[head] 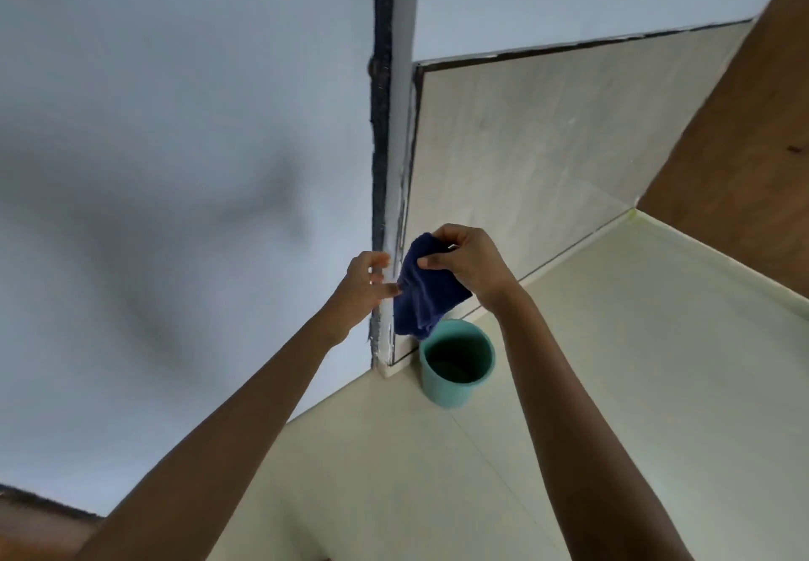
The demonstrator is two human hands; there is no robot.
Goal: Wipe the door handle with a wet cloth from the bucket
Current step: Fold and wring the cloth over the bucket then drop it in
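Dark blue crumpled cloth [427, 293]: pinched at its top by the right hand [470, 260], hanging above the round teal plastic bucket [455, 363] (on pale floor). Left hand [365, 282]: fingers loosely spread, fingertips touching the cloth's edge beside the white door frame [396, 166].

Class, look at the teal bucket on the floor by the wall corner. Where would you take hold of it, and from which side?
Grip the bucket by its round open rim, coming from above on the side away from the wall. No handle shows, it stands upright, and the blue cloth held by the right hand hangs above its wall-side edge. Fingers would hook inside the rim, thumb outside.
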